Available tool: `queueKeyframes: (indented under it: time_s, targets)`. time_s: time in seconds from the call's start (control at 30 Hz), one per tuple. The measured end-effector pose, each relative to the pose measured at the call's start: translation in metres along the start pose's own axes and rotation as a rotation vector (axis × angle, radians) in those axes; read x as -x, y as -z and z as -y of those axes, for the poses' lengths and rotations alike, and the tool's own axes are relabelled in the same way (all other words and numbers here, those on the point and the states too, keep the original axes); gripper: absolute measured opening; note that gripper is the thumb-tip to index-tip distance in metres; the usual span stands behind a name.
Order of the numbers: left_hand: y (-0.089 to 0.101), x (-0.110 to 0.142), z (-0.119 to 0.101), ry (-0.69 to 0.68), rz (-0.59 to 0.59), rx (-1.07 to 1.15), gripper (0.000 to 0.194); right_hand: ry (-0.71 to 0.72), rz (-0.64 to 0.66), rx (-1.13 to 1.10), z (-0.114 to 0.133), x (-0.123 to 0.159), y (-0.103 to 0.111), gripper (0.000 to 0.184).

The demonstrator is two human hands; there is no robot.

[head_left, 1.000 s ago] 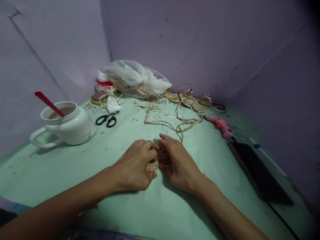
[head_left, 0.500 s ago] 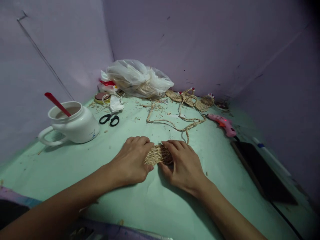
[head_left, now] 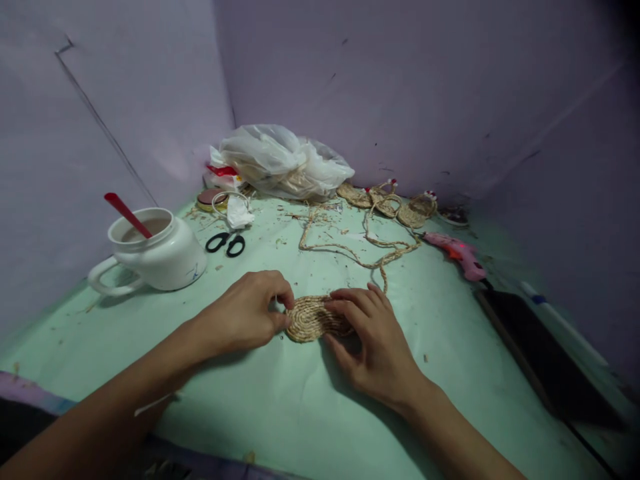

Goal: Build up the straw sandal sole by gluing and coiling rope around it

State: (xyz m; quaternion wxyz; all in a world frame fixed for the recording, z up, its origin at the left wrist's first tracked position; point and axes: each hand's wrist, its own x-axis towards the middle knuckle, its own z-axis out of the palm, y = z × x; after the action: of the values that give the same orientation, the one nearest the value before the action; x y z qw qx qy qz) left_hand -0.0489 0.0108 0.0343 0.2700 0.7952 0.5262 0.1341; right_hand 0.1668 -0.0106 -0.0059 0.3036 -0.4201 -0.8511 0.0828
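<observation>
A flat oval coil of braided straw rope (head_left: 311,320) lies on the green table in front of me, its spiral rows facing up. At its left tip, my left hand (head_left: 247,310) has thumb and index finger closed on the edge. My right hand (head_left: 375,337) grips the right half, fingers along the far side and thumb at the near side, covering that end. From behind the right hand a length of braided rope (head_left: 345,250) runs back across the table in loose bends. Whether it joins the coil is hidden.
Small woven slippers (head_left: 413,213) with beads stand at the back by a plastic bag (head_left: 285,163). At left are a white mug (head_left: 170,257) and black-handled scissors (head_left: 235,246). A pink glue gun (head_left: 457,253), a dark slab (head_left: 540,360) and a white pen (head_left: 570,327) lie right.
My left hand has shifted slightly left, from covering the coil's left part to pinching its tip, so more of the spiral shows. My right hand's fingers have loosened a little. The view has shifted slightly.
</observation>
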Motion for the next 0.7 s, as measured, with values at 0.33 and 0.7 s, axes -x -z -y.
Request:
queueKeyframes:
  time_s: [0.33,0.7]
  targets:
    - [-0.020,-0.002,-0.004,-0.188,0.063,-0.101,0.012,0.126,0.024,-0.067,0.006,-0.004,-0.012,0.014]
    - [0.027,0.005,0.016,-0.076,-0.150,0.087,0.023,0.087,0.049,-0.082,0.008,-0.006,-0.010,0.010]
